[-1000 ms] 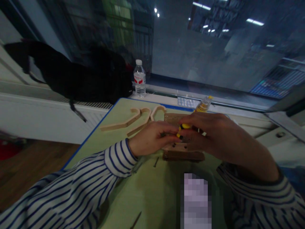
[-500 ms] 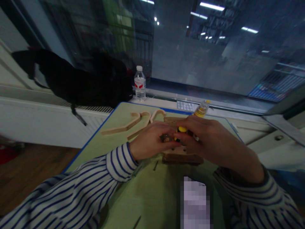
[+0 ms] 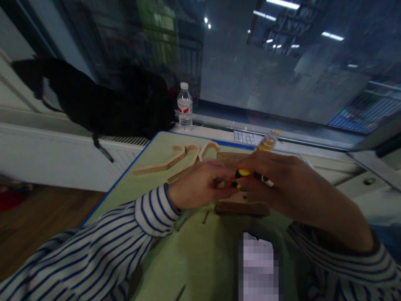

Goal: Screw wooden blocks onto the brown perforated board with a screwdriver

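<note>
A stack of flat wooden boards (image 3: 241,205) with drilled holes lies on the green table (image 3: 200,251). My right hand (image 3: 282,184) is curled around a yellow and black screwdriver (image 3: 239,175) above the boards. My left hand (image 3: 202,184) meets it from the left, fingertips pinched at the tool's tip over the top board; what they pinch is too small to make out. Both arms wear blue and white striped sleeves.
Three curved wooden hook pieces (image 3: 175,161) lie at the table's far left. A dark screw (image 3: 205,216) rests near the boards, another (image 3: 180,292) at the near edge. A water bottle (image 3: 184,106), a black bag (image 3: 103,104) and a yellow glue bottle (image 3: 267,141) stand on the sill.
Both hands stay together over the boards. The screwdriver handle has shifted slightly in my right hand and the view has wobbled a little.
</note>
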`<state>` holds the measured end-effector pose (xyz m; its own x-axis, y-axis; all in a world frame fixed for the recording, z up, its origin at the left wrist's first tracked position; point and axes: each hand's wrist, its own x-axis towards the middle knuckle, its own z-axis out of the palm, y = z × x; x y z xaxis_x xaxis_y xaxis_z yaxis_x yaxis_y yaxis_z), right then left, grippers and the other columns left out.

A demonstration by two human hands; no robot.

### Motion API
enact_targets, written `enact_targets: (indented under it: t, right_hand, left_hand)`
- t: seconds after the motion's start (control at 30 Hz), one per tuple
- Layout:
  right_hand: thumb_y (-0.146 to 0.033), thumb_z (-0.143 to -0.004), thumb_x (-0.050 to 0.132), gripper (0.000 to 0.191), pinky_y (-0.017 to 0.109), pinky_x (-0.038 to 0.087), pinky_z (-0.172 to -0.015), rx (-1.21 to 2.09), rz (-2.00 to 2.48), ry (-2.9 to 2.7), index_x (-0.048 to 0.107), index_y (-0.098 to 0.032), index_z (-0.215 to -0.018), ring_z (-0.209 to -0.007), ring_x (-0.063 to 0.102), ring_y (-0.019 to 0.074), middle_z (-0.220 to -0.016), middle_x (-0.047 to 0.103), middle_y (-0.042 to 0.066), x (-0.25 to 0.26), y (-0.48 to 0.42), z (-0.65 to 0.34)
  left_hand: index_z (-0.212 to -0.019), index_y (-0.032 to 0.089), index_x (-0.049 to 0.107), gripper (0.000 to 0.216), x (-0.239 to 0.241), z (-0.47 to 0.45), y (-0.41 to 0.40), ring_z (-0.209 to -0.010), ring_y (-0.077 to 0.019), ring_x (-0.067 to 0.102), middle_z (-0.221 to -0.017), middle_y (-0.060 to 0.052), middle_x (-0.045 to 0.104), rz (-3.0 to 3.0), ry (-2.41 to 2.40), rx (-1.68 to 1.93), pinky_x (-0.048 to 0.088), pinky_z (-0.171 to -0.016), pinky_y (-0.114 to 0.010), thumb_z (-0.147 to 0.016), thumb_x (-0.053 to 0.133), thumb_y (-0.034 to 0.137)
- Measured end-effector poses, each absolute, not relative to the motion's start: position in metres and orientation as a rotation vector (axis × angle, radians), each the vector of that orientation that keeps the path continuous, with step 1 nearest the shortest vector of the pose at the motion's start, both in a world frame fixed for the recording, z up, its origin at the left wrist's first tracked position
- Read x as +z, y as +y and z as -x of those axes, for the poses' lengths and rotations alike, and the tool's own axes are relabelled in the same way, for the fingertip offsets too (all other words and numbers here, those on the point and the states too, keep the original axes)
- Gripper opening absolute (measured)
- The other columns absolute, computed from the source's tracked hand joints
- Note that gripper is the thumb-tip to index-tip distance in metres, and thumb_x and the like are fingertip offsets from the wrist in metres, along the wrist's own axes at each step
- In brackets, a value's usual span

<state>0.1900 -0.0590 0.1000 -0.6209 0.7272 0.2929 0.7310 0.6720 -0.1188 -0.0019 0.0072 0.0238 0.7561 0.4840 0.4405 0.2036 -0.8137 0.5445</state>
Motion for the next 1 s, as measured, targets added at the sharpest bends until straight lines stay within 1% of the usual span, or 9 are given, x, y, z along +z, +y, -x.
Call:
enact_targets:
  t: [0.1, 0.23, 0.4, 0.5, 0.63, 0.73, 0.8, 0.9, 1.0]
  right_hand:
    - [-0.027, -0.095, 0.05, 0.021, 0.029, 0.046, -0.07, -0.097, 1.208, -2.581, 0.061, -0.018, -0.111, -0.088, 0.065, 0.018, -0.104, 0.069, 0.003, 0.0991, -0.0618, -0.1881]
    - [-0.028, -0.096, 0.046, 0.022, 0.033, 0.047, -0.069, -0.154, 1.267, -2.593, 0.06, -0.017, -0.108, -0.085, 0.066, 0.021, -0.101, 0.069, 0.005, 0.0989, -0.0639, -0.1847]
    - [-0.028, -0.096, 0.046, 0.019, 0.036, 0.05, -0.075, -0.145, 1.3, -2.595, 0.059, -0.019, -0.107, -0.094, 0.066, 0.0236, -0.108, 0.068, 0.007, 0.0976, -0.0634, -0.1839]
    - [-0.03, -0.097, 0.045, 0.021, 0.039, 0.052, -0.078, -0.159, 1.307, -2.577, 0.058, -0.019, -0.108, -0.096, 0.066, 0.0245, -0.112, 0.068, 0.008, 0.0959, -0.0619, -0.186]
    - [-0.033, -0.098, 0.044, 0.026, 0.037, 0.052, -0.083, -0.09, 1.276, -2.553, 0.057, -0.019, -0.115, -0.102, 0.065, 0.0227, -0.117, 0.067, 0.008, 0.0956, -0.061, -0.1884]
    - [-0.028, -0.098, 0.044, 0.027, 0.035, 0.049, -0.093, 0.009, 1.219, -2.572, 0.055, -0.02, -0.122, -0.111, 0.061, 0.0196, -0.126, 0.064, 0.005, 0.0963, -0.0612, -0.1894]
    - [-0.023, -0.097, 0.045, 0.028, 0.035, 0.047, -0.097, 0.047, 1.2, -2.59, 0.055, -0.022, -0.123, -0.111, 0.061, 0.0182, -0.125, 0.064, 0.003, 0.0966, -0.0612, -0.19]
    - [-0.022, -0.096, 0.047, 0.025, 0.034, 0.048, -0.096, 0.035, 1.167, -2.59, 0.059, -0.023, -0.118, -0.107, 0.063, 0.0183, -0.119, 0.067, 0.003, 0.0966, -0.0609, -0.1896]
    - [-0.025, -0.096, 0.047, 0.02, 0.034, 0.051, -0.091, -0.012, 1.202, -2.561, 0.062, -0.021, -0.11, -0.102, 0.065, 0.0191, -0.113, 0.069, 0.004, 0.0962, -0.0611, -0.1874]
  left_hand:
    - [-0.087, 0.017, 0.067, 0.008, 0.0249, 0.0015, 0.0076, -0.081, -0.014, 0.059, -0.082, -0.001, 0.065, -2.489, 0.467, 0.781, 0.043, -0.078, -0.027, -0.085, 0.062, 0.023]
    - [-0.082, 0.015, 0.065, 0.009, 0.026, 0.0005, 0.0064, -0.077, -0.0139, 0.059, -0.077, -0.001, 0.063, -2.502, 0.474, 0.781, 0.043, -0.076, -0.027, -0.085, 0.06, 0.021]
    - [-0.086, 0.016, 0.066, 0.017, 0.0263, -0.0009, 0.0038, -0.08, -0.0173, 0.059, -0.08, -0.003, 0.064, -2.564, 0.57, 0.853, 0.043, -0.075, -0.03, -0.084, 0.066, 0.032]
    - [-0.083, 0.017, 0.067, 0.02, 0.0273, -0.0011, 0.003, -0.074, -0.0156, 0.057, -0.075, 0.0, 0.063, -2.564, 0.645, 0.895, 0.041, -0.07, -0.028, -0.08, 0.071, 0.036]
    - [-0.082, 0.018, 0.068, 0.014, 0.0286, -0.0003, 0.0029, -0.074, -0.0139, 0.058, -0.075, 0.001, 0.064, -2.508, 0.647, 0.871, 0.041, -0.071, -0.027, -0.082, 0.07, 0.032]
    - [-0.081, 0.018, 0.069, 0.017, 0.0289, 0.0005, 0.0039, -0.075, -0.0145, 0.059, -0.077, 0.0, 0.066, -2.504, 0.629, 0.841, 0.041, -0.073, -0.028, -0.084, 0.067, 0.034]
    - [-0.081, 0.018, 0.069, 0.015, 0.029, 0.0007, 0.0045, -0.076, -0.0145, 0.059, -0.077, 0.0, 0.065, -2.511, 0.596, 0.841, 0.041, -0.073, -0.028, -0.084, 0.068, 0.033]
    - [-0.082, 0.018, 0.069, 0.012, 0.0297, 0.0007, 0.0045, -0.076, -0.0144, 0.06, -0.077, 0.0, 0.065, -2.507, 0.55, 0.828, 0.041, -0.071, -0.027, -0.084, 0.068, 0.03]
    - [-0.082, 0.016, 0.068, 0.011, 0.0315, 0.0006, 0.004, -0.079, -0.0147, 0.061, -0.08, -0.002, 0.067, -2.488, 0.521, 0.777, 0.042, -0.074, -0.027, -0.086, 0.063, 0.025]
